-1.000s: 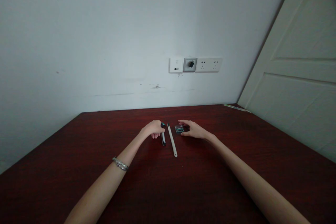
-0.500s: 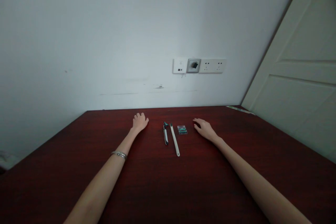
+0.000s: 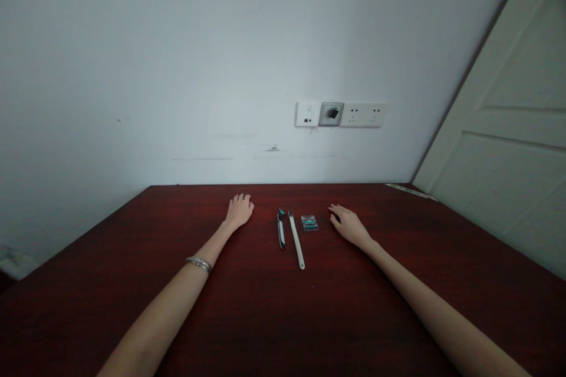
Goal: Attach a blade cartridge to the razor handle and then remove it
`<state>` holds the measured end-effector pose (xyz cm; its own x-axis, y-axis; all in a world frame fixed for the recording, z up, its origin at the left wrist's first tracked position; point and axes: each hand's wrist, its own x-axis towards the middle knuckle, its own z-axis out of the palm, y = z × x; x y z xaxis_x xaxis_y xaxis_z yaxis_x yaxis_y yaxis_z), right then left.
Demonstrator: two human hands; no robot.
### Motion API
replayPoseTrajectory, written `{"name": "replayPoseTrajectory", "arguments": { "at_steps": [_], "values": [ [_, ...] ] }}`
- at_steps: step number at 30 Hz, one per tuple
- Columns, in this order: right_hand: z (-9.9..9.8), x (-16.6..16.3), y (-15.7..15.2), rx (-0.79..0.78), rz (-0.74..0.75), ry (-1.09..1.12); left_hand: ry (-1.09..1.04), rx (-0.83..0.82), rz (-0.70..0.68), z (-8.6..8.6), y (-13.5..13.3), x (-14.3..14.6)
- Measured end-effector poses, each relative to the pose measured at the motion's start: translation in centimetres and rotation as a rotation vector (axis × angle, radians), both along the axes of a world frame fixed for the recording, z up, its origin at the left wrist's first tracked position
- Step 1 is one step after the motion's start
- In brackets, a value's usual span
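My left hand (image 3: pixel 239 211) lies flat on the dark red table (image 3: pixel 283 318), fingers stretched out, holding nothing; a silver bracelet (image 3: pixel 198 263) sits on that forearm. My right hand (image 3: pixel 347 224) also rests flat and open on the table. Between the hands lie three things side by side: a black and white razor handle with a teal tip (image 3: pixel 281 228), a long white stick-like handle (image 3: pixel 296 239), and a small clear case with teal inserts (image 3: pixel 309 222). Neither hand touches them; the right hand is nearest the case.
A white wall rises behind the table, with a row of sockets and a switch plate (image 3: pixel 340 113). A pale panelled door (image 3: pixel 508 147) stands at the right. A thin strip (image 3: pixel 410 191) lies at the table's far right corner.
One second ago my left hand was closed at the razor handle and my right hand rested on the clear case. Both have let go and moved outward, now lying flat on the table.
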<state>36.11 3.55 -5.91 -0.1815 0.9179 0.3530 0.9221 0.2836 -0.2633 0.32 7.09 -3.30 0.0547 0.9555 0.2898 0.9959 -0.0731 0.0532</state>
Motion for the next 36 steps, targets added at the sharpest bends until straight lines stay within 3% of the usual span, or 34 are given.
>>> {"name": "replayPoseTrajectory", "arguments": {
  "at_steps": [10, 15, 19, 22, 25, 31, 36],
  "values": [
    [-0.3, 0.3, 0.3, 0.003, -0.002, -0.023, 0.031, 0.030, 0.016, 0.3, -0.2, 0.3],
    [-0.4, 0.4, 0.5, 0.012, 0.002, -0.013, 0.039, 0.080, 0.008, 2.6, -1.1, 1.2],
    [-0.4, 0.5, 0.5, 0.012, -0.005, -0.018, -0.121, -0.114, 0.001, 5.4, -1.8, 2.6],
    [-0.4, 0.5, 0.4, 0.008, -0.008, -0.029, -0.231, -0.352, -0.186, 6.3, -2.6, 4.2],
    [-0.2, 0.4, 0.4, 0.007, -0.006, -0.039, -0.222, -0.499, -0.308, 6.1, -3.8, 6.0],
    [0.0, 0.4, 0.2, 0.004, -0.003, -0.041, -0.098, -0.454, -0.176, 5.7, -5.8, 8.6],
    [0.2, 0.3, 0.1, 0.005, -0.002, -0.040, -0.040, -0.453, -0.161, 5.4, -6.2, 9.1]
  ]
}}
